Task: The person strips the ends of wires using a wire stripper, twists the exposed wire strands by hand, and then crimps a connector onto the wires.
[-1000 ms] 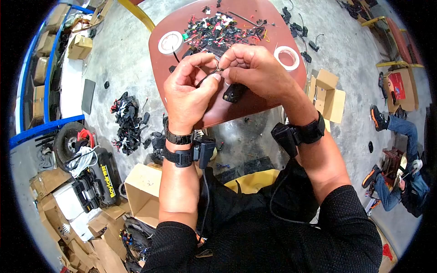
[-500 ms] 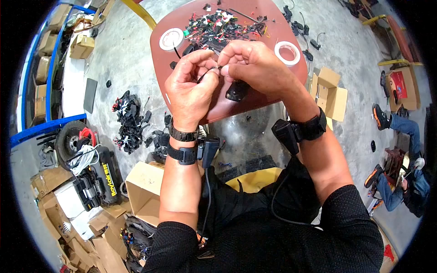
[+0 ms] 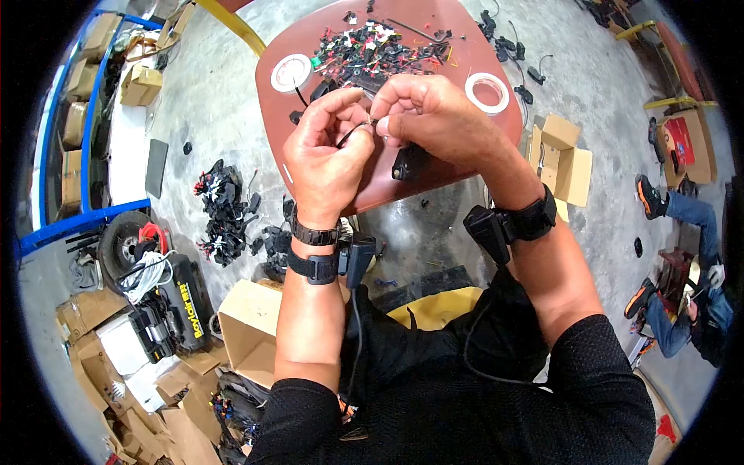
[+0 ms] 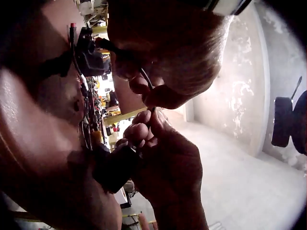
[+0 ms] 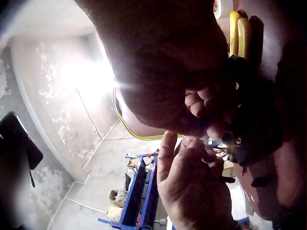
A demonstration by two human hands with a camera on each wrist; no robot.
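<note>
Above the near part of the red-brown table [image 3: 380, 195], the left hand [image 3: 325, 151] pinches a thin black cable [image 3: 350, 133] between thumb and fingers. Close against it, the right hand [image 3: 434, 120] pinches the cable's end, with fingertips of both hands nearly meeting. A black housing [image 3: 409, 161] hangs just below the right hand; the left wrist view shows this dark block [image 4: 115, 168] beside the right hand's curled fingers [image 4: 136, 132]. What lies exactly between the fingertips is too small to tell.
A heap of small connectors and wires [image 3: 372, 48] covers the table's far part, between two tape rolls [image 3: 291, 72] [image 3: 487, 93]. Yellow-handled pliers show in the right wrist view [image 5: 238, 33]. Open cartons [image 3: 252, 329] and black parts [image 3: 223, 209] stand on the floor; another person sits at right.
Both hands stay together and shift slightly. The black housing below the right hand has swung a little to the right.
</note>
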